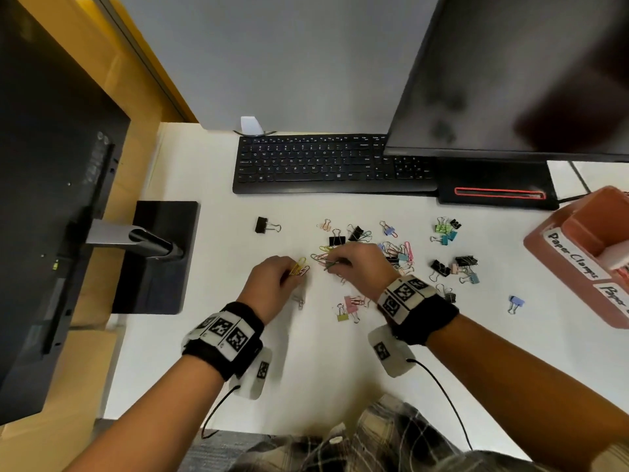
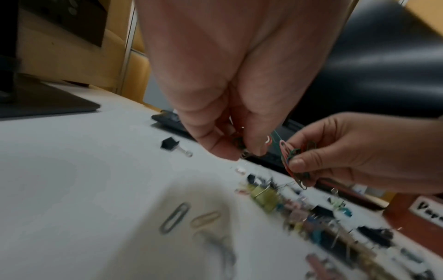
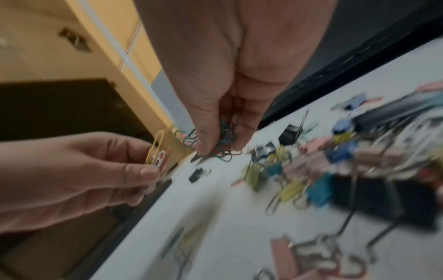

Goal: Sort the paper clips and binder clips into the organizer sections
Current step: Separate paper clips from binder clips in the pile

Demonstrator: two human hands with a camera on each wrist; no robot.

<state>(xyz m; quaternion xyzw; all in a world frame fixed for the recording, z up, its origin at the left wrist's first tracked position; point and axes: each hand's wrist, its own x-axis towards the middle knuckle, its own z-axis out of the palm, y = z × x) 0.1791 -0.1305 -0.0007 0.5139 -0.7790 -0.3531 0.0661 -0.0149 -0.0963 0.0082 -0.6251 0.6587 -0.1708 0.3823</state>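
Note:
Colourful paper clips and binder clips (image 1: 398,253) lie scattered on the white desk (image 1: 340,369). My left hand (image 1: 292,272) pinches a few paper clips (image 1: 300,266), yellow and pink, just above the desk; the right wrist view shows the same yellow and white clips (image 3: 157,151). Close to its right, my right hand (image 1: 335,264) pinches a bunch of paper clips (image 3: 221,140), green, blue and red, over the heap's left edge. The salmon organizer (image 1: 558,247) with handwritten labels stands at the far right, well away from both hands.
A black keyboard (image 1: 323,165) lies behind the clips, with a dark monitor (image 1: 510,80) above its right end. Another monitor's base (image 1: 156,257) stands to the left. One black binder clip (image 1: 261,225) lies alone; a blue one (image 1: 515,302) lies near the organizer.

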